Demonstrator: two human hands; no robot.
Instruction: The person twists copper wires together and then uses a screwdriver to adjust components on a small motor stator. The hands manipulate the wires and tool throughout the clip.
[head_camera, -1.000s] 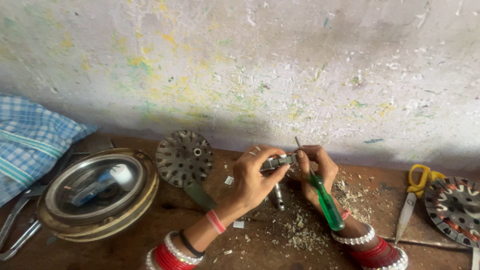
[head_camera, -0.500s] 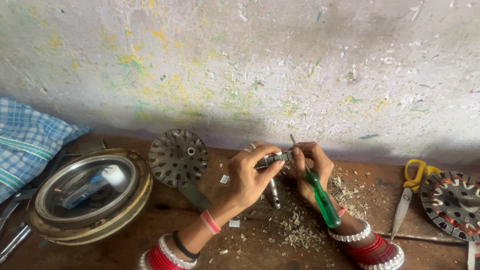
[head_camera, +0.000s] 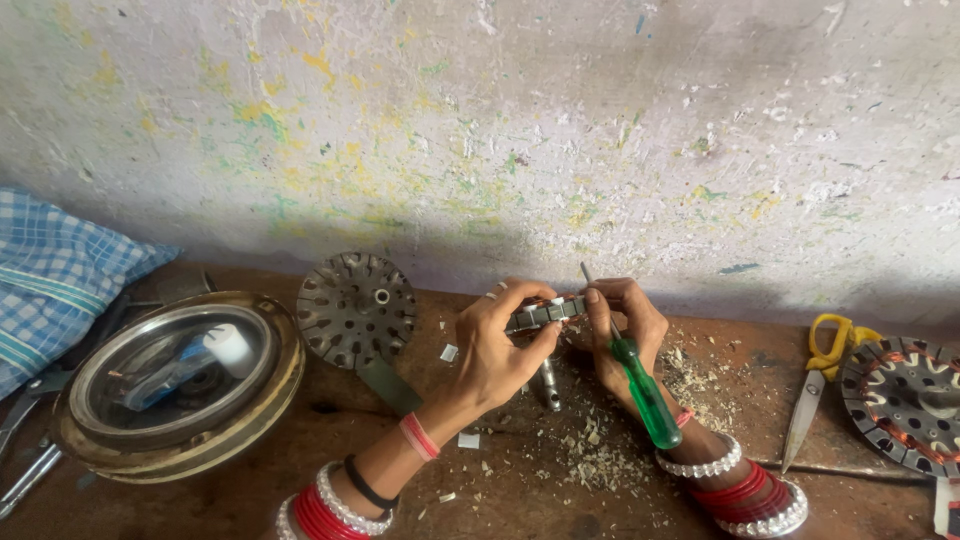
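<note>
So we've got the stator ring (head_camera: 542, 313) pinched up off the bench between both hands, held edge-on just in front of the wall. Our left hand (head_camera: 498, 345) is curled round its near side, thumb underneath and fingers over the top, gripping it tight. Our right hand (head_camera: 622, 325) is closed too, steadying the ring's other end while it also clamps the green-handled screwdriver (head_camera: 645, 390), whose thin shaft pokes up past the fingers and whose handle lies back along the wrist. Looks to us like we're mid-way through picking stuff out of the slots, going by the pale shavings (head_camera: 600, 450) littering the wooden bench (head_camera: 500, 500) below. Next bit probably wants the tip lined up carefully with a slot, hard to see which one. Scissors (head_camera: 820, 385) and a wound stator (head_camera: 905, 400) sit off to the right, well apart.
</note>
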